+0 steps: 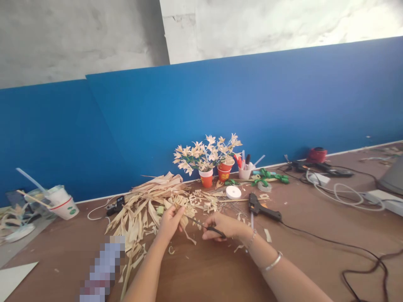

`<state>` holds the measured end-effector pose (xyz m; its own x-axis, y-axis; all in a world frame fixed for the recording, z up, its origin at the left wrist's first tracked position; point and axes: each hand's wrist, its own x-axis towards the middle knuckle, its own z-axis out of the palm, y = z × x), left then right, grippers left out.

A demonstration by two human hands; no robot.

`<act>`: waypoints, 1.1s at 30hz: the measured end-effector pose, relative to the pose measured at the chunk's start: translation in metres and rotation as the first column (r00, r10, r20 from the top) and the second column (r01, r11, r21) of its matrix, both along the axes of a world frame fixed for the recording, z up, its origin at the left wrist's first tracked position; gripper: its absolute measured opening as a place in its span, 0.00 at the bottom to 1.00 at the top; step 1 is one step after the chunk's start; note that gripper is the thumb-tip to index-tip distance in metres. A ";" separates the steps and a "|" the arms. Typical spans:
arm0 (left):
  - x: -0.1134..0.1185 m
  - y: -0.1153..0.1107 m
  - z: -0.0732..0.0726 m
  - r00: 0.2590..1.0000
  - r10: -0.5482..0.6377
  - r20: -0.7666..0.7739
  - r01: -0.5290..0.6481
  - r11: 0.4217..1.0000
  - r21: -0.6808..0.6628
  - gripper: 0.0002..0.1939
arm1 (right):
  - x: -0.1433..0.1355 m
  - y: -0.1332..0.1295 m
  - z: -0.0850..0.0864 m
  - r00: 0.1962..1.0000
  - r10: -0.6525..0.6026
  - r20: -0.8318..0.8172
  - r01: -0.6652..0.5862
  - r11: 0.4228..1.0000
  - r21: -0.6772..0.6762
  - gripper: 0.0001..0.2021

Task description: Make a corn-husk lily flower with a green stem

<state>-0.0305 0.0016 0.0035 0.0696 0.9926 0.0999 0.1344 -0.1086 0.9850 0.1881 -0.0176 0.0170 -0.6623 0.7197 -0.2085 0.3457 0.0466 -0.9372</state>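
Note:
Pinched in my left hand [169, 222] is a piece of dried corn husk [189, 238], its strip trailing below the fingers. My right hand [225, 226] grips scissors [217, 231] by the black handles, and the blades point left, close to the husk; whether they touch it I cannot tell. A heap of dried husks [141, 205] lies beyond and to the left of my left hand, with small cut scraps around both hands. Behind them, pale husk flowers [198, 151] stand in red paper cups [206, 179].
Right of my hands lies a black glue gun [262, 208] with its cord running right. A white tape roll [233, 192], a cup of pens [244, 172] and green floral pieces [267, 177] are farther back. White cables [346, 195] lie at the right, a paper cup [65, 208] at the left.

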 end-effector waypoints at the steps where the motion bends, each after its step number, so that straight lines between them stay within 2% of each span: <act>1: 0.000 0.000 0.000 1.000 -0.007 0.004 0.007 1.000 -0.003 0.18 | 0.000 0.000 -0.001 1.000 -0.004 0.007 0.004 1.000 0.001 0.19; 11: -0.001 0.000 -0.001 0.999 -0.011 -0.040 0.011 1.000 0.006 0.18 | 0.001 0.000 0.000 0.999 -0.005 0.035 0.004 1.000 0.021 0.18; 18: -0.003 0.001 -0.002 0.988 0.106 -0.110 -0.100 0.993 0.061 0.18 | -0.002 -0.002 -0.004 1.000 -0.010 0.003 0.010 0.997 -0.081 0.17; 25: -0.003 0.001 -0.001 0.973 0.121 -0.198 -0.109 0.992 0.070 0.17 | 0.000 0.000 -0.010 0.999 -0.015 0.040 0.018 0.998 -0.064 0.17; 33: -0.003 0.003 -0.005 0.979 0.115 -0.170 -0.103 0.992 0.079 0.17 | -0.002 0.000 -0.005 1.000 -0.002 0.024 0.003 0.999 -0.047 0.15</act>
<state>-0.0334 0.0045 -0.0019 -0.0160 0.9862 0.1649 0.3172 -0.1514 0.9362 0.1860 -0.0175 0.0115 -0.6547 0.7105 -0.2578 0.3684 0.0022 -0.9297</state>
